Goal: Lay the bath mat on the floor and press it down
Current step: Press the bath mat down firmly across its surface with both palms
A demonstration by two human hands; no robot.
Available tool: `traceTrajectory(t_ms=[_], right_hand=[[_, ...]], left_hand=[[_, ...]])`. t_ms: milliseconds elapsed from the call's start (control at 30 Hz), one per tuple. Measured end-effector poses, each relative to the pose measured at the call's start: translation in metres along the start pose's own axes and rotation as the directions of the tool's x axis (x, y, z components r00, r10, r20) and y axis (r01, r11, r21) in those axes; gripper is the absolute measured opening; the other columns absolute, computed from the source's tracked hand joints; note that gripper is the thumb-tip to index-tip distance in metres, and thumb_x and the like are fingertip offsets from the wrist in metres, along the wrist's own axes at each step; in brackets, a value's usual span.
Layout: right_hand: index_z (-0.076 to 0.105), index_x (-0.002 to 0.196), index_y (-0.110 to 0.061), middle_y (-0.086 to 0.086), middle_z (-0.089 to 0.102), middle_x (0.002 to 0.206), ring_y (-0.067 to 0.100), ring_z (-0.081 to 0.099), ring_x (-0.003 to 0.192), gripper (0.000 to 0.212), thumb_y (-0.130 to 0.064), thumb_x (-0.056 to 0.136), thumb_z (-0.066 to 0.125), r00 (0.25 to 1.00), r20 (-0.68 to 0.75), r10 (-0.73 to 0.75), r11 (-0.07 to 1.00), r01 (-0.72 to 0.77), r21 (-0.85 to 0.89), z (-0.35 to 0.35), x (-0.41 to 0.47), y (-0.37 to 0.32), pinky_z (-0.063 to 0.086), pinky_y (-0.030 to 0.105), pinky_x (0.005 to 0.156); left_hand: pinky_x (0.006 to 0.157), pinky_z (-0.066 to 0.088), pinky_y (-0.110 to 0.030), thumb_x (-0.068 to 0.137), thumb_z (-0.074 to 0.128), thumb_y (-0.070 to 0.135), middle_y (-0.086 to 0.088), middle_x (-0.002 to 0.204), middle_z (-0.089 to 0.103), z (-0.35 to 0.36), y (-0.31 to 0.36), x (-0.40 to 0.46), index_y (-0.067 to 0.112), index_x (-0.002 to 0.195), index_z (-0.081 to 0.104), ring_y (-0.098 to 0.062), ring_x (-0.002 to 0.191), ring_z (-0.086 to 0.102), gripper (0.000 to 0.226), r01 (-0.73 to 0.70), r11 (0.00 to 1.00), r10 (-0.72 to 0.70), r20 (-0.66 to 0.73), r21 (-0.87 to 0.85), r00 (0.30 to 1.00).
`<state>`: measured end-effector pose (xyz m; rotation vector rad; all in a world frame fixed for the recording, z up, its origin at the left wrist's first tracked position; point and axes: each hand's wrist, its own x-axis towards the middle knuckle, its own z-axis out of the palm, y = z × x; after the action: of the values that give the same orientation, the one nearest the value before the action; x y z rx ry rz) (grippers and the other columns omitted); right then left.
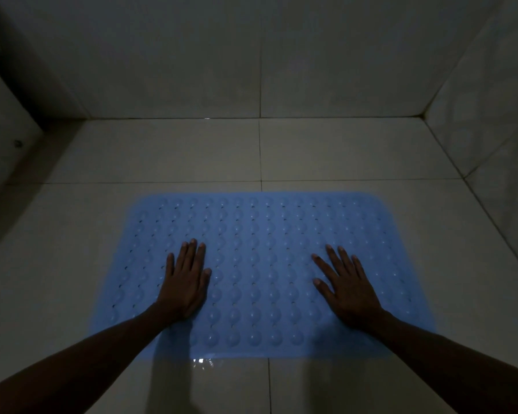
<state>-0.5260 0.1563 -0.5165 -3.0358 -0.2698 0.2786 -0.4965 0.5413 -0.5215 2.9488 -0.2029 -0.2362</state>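
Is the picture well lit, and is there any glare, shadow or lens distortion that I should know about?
Head view: dim, bluish overall; a small glare spot on the wet-looking floor tile at the near edge of the bath mat; arm shadows fall below it; wide-angle lens bends wall lines at the edges; both hands stay dark.

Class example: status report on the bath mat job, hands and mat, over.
Left hand and right hand open, flat on mat. Blue bath mat spread flat on tiled floor. Nothing in the way.
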Motion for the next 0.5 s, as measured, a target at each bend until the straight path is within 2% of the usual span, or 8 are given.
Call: traceTrajectory(t_ms=[133,200,267,333,367,433,500], right_hand=[[-0.013,0.151,-0.046,-0.007,-0.025,0.160,0.015,-0.027,0.146,0.059,-0.065,0.096,0.002,1.000,0.000,0.009,1.000,-0.009,0.012,0.001,0.000,-0.001,-0.016,0.041,0.120],[-0.008,0.152,-0.045,-0.006,-0.020,0.162,0.016,-0.022,0.148,0.060,-0.065,0.096,0.004,1.000,0.006,0.000,1.000,0.000,0.012,0.000,0.000,-0.002,-0.015,0.041,0.120],[0.011,0.155,-0.039,-0.002,0.001,0.164,0.018,-0.002,0.151,0.060,-0.061,0.099,0.010,0.997,-0.072,0.011,0.998,-0.007,0.057,-0.007,0.006,-0.006,-0.007,0.042,0.122],[0.034,0.151,-0.025,0.001,0.029,0.159,0.021,0.023,0.148,0.059,-0.052,0.100,0.021,0.978,-0.209,0.000,0.987,0.034,0.157,-0.020,0.025,-0.018,0.003,0.038,0.122],[0.040,0.148,-0.019,0.003,0.037,0.155,0.023,0.031,0.145,0.057,-0.046,0.100,0.027,0.966,-0.259,-0.006,0.976,0.062,0.209,-0.025,0.036,-0.027,0.007,0.036,0.121],[0.044,0.145,-0.015,0.005,0.043,0.151,0.023,0.037,0.141,0.050,-0.033,0.099,0.040,0.953,-0.299,-0.053,0.941,0.148,0.304,-0.032,0.063,-0.056,0.018,0.040,0.120],[0.051,0.139,-0.012,0.009,0.052,0.143,0.026,0.047,0.134,0.046,-0.021,0.094,0.048,0.907,-0.388,-0.167,0.902,0.299,0.312,-0.032,0.089,-0.095,0.033,0.045,0.115]], left_hand=[[0.116,-0.014,-0.044,0.089,-0.011,0.061,-0.006,0.159,-0.015,-0.001,0.001,0.001,0.019,0.152,-0.011,-0.020,0.145,-0.019,0.076,0.009,1.000,-0.009,0.024,0.008,1.000],[0.117,-0.005,-0.044,0.095,0.002,0.057,-0.008,0.161,-0.001,-0.010,0.001,0.002,0.016,0.154,0.001,-0.024,0.148,-0.005,0.072,-0.025,0.999,0.024,0.016,0.028,1.000],[0.114,0.018,-0.044,0.098,0.014,0.051,-0.013,0.153,0.030,-0.027,-0.006,0.008,0.012,0.148,0.029,-0.030,0.141,0.027,0.065,-0.085,0.996,0.086,-0.074,0.015,0.994],[0.101,0.036,-0.044,0.099,0.020,0.048,-0.016,0.132,0.052,-0.046,-0.021,0.018,0.008,0.131,0.051,-0.032,0.120,0.048,0.060,-0.115,0.993,0.110,-0.166,-0.017,0.980],[0.096,0.039,-0.044,0.099,0.021,0.046,-0.017,0.125,0.055,-0.051,-0.034,0.024,0.006,0.124,0.055,-0.033,0.113,0.051,0.058,-0.100,0.995,0.098,-0.202,-0.002,0.975],[0.090,0.041,-0.046,0.099,0.021,0.043,-0.018,0.119,0.057,-0.060,-0.063,0.034,0.006,0.119,0.058,-0.033,0.106,0.051,0.055,0.024,1.000,-0.020,-0.181,0.020,0.983],[0.082,0.043,-0.046,0.097,0.021,0.041,-0.020,0.114,0.056,-0.063,-0.085,0.041,0.006,0.116,0.058,-0.035,0.099,0.050,0.054,0.113,0.992,-0.101,-0.182,0.056,0.978]])
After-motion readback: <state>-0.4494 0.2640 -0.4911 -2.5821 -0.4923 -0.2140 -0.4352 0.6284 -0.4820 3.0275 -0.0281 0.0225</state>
